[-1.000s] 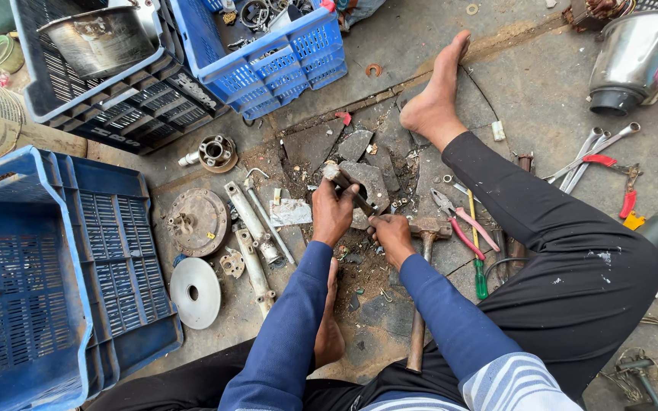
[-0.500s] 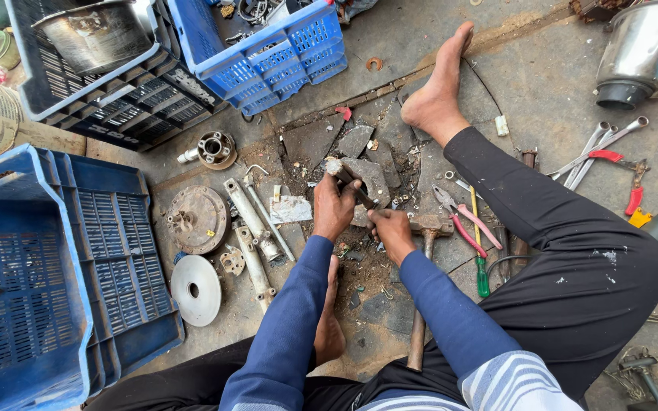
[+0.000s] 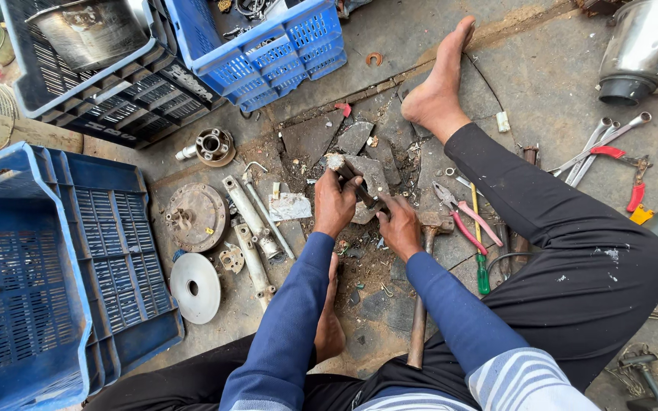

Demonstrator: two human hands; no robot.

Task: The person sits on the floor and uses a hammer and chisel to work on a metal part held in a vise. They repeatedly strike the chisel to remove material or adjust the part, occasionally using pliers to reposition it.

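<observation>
I sit on a cracked concrete floor. My left hand (image 3: pixel 335 204) grips the near end of a grimy grey metal part (image 3: pixel 365 176) held just above the floor. My right hand (image 3: pixel 400 227) closes on that same part from the lower right. A hammer with a wooden handle (image 3: pixel 419 304) lies on the ground right beside my right hand, its head under my wrist. My bare right foot (image 3: pixel 437 90) stretches out beyond the part, and my left foot (image 3: pixel 329 327) is tucked under my left forearm.
Blue crates stand at the left (image 3: pixel 32 266) and top (image 3: pixel 268 46), a black crate (image 3: pixel 108 84) holds a steel bowl. Metal discs (image 3: pixel 196 217), shafts (image 3: pixel 251 217), pliers (image 3: pixel 462 217), a green screwdriver (image 3: pixel 481 262) and wrenches (image 3: pixel 599 144) litter the floor. A steel vessel (image 3: pixel 645 46) lies top right.
Both hands have kept their hold on the metal part and shifted only slightly. The view has drifted a little.
</observation>
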